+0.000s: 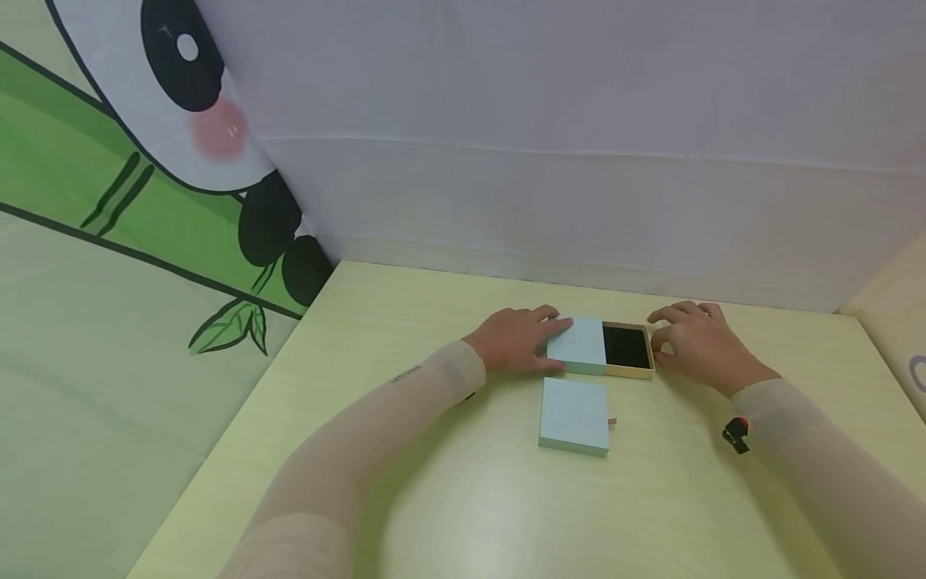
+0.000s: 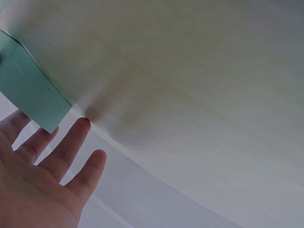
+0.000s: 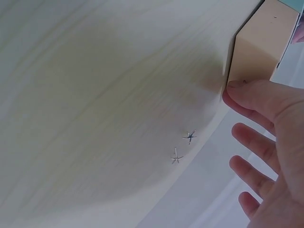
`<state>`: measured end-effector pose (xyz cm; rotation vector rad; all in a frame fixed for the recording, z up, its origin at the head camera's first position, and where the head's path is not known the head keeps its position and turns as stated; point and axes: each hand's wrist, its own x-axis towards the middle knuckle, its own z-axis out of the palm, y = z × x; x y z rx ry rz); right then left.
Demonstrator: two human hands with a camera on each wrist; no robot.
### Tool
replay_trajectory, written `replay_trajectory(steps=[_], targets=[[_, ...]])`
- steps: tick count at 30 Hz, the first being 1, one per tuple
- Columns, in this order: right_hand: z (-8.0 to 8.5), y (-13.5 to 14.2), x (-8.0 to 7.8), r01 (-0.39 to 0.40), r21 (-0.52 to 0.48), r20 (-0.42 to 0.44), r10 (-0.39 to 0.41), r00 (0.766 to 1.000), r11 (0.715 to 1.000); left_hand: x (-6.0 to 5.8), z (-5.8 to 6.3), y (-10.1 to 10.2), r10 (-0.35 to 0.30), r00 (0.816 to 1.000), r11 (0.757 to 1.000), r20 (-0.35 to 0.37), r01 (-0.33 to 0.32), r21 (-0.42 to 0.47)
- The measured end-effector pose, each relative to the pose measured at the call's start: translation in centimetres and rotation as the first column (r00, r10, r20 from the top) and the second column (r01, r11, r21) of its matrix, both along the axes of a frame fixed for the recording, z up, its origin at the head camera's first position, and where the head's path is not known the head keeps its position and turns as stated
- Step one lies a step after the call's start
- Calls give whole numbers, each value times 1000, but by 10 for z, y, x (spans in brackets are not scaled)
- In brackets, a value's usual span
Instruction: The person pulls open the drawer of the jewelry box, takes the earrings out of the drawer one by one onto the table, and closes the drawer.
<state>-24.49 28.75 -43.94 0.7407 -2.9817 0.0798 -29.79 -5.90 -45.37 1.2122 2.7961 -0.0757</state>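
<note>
Honestly, our left hand (image 1: 515, 339) grips the upper blue box (image 1: 584, 347) right of centre, our right hand (image 1: 698, 344) pinches the drawer (image 1: 628, 372); yanking could pop it out.

1. A pale, wood-grained bench (image 1: 463, 523).
2. Behind it, a pale greyish cloth (image 1: 542, 80) crossed by a sideways crease.
3. At left, a printed cartoon figure (image 1: 162, 141) with a pink cheek, over a green band (image 1: 58, 137).
4. Green leaves (image 1: 224, 328) below that band.
5. At the right edge, a partly visible purple mark (image 1: 917, 374).
</note>
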Motion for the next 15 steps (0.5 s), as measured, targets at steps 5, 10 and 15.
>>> replay_trajectory(steps=[5,10,15], targets=[[1,-1,0,4,4,6,-4,1000,1000,0,1,0,0,1000,1000,-3,0,-1],[1,-2,0,10,12,12,-10,1000,1000,1,1,0,-5,1000,1000,-4,5,7],[1,-3,-1,7,12,12,-7,1000,1000,1,1,-1,-7,1000,1000,-3,7,14]])
